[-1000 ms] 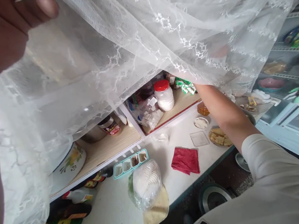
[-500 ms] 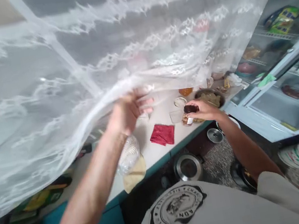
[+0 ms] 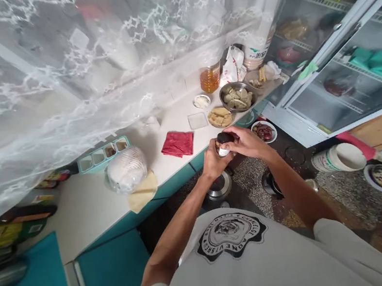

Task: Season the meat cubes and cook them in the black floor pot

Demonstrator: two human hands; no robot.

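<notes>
Both my hands hold a small jar (image 3: 222, 151) with a dark lid (image 3: 225, 137) and a pale label, in front of the counter's edge. My left hand (image 3: 212, 160) is wrapped round the jar's body. My right hand (image 3: 244, 142) has its fingers closed at the lid. Just beyond them on the counter stands a dish of yellowish pieces (image 3: 220, 117). A shallow clear container (image 3: 197, 120) and a folded red cloth (image 3: 177, 144) lie to the left of that dish. What the jar contains is hidden by my fingers.
A white lace curtain (image 3: 90, 77) hangs over the back of the counter (image 3: 170, 172). Further back are a metal bowl of slices (image 3: 236, 97), a white bowl (image 3: 202, 101) and a jug of amber liquid (image 3: 210, 80). A glass-door fridge (image 3: 334, 73) stands right; pots and a bucket (image 3: 341, 157) below.
My left hand has let go of the curtain, which hangs down now, and has come to the jar. My right hand has brought the jar off the counter towards me.
</notes>
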